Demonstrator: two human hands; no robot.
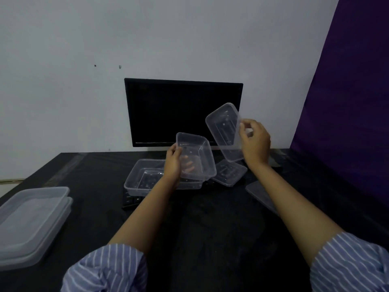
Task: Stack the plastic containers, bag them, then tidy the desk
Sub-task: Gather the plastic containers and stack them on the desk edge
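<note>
Left hand [173,163] grips clear container [194,157] at frame centre, thumb over near rim, fingers curled beneath, seen through plastic. Right hand [255,142] pinches rim of second container [226,131], tilted, upper right of centre, before monitor [183,112]. More containers [145,179] on desk [210,218] below; lids [31,220] lower left. Judgement: level tilted one, align long sides, mouths same way, drop into left-held, press lightly

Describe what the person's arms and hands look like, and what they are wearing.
Both forearms are bare, and so are the left hand and right hand: no gloves, rings or watch show. Each arm wears a blue sleeve with thin white stripes, pushed up near the elbow.
</note>
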